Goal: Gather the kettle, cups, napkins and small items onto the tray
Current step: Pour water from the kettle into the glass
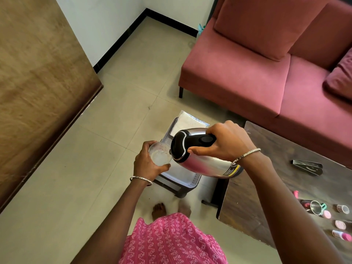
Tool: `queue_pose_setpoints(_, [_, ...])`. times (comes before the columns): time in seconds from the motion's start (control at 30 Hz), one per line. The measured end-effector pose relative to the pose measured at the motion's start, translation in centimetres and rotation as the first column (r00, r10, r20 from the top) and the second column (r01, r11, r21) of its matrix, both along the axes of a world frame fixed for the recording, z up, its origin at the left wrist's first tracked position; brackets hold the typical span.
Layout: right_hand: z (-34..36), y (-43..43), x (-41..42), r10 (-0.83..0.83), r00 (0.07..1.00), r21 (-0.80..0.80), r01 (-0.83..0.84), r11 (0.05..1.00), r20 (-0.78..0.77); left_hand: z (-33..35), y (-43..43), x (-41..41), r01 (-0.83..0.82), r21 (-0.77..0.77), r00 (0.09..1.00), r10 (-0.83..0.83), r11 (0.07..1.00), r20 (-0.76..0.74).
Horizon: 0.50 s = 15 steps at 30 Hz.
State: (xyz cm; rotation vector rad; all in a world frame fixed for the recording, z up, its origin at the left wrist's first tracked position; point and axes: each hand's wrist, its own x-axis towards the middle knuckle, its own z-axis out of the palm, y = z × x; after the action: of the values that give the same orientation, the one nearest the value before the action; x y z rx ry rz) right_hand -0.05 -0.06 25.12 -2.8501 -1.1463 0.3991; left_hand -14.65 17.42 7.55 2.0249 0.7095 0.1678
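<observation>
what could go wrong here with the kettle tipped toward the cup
1. The steel kettle with the black lid, tipped by the right hand, could overshoot the small clear plastic cup and wet the left hand gripping it.
2. Spill would likely land on the white perforated tray below and soak the white napkins on it.

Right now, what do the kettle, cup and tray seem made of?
The kettle has a shiny metal body, likely stainless steel, reflecting pink; its glossy black lid and handle look plastic. The cup is clear, cloudy: plastic or glass, cannot tell. The tray looks white plastic, from its perforated moulded wall.
</observation>
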Motion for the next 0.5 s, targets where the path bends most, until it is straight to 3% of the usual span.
queue_pose_setpoints(0.3, [-0.5, 0.1, 0.2, -0.001, 1.000, 0.018, 0.001, 1.000, 0.008, 0.0, 0.3, 0.2, 0.000, -0.012, 1.000, 0.000, 1.000, -0.001])
queue_pose_setpoints(0.5, [-1.1, -0.6, 0.7, -0.039, 0.998, 0.125, 0.044, 0.991, -0.043, -0.1, 0.5, 0.5, 0.001, -0.018, 1.000, 0.000, 1.000, 0.012])
